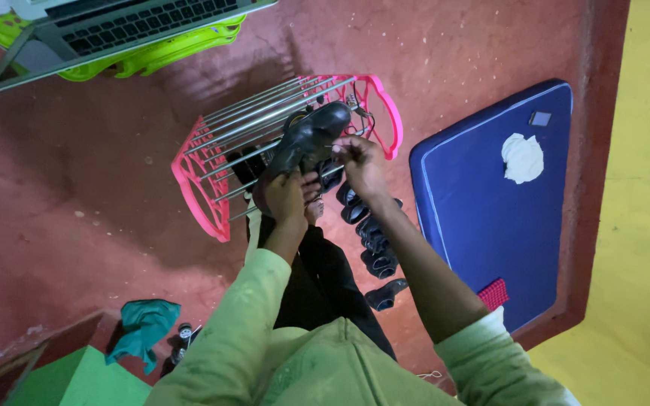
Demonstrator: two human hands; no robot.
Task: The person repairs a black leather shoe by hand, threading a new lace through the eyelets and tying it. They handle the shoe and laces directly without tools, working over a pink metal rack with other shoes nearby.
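Note:
A black leather shoe [311, 137] is held up over a pink shoe rack [205, 188] with metal rods. My left hand [286, 194] grips the shoe at its heel end, near me. My right hand [356, 162] pinches something thin at the shoe's side near the laces; what it pinches is too small to tell. Both arms wear pale green sleeves. Below my hands, several dark shoes [370, 240] lie in a row on the red floor.
A blue mattress [483, 225] with a white crumpled cloth [522, 158] lies at the right, beside a yellow wall. A laptop [107, 30] rests on a lime green plastic stool at top left. A teal cloth [143, 327] lies at lower left.

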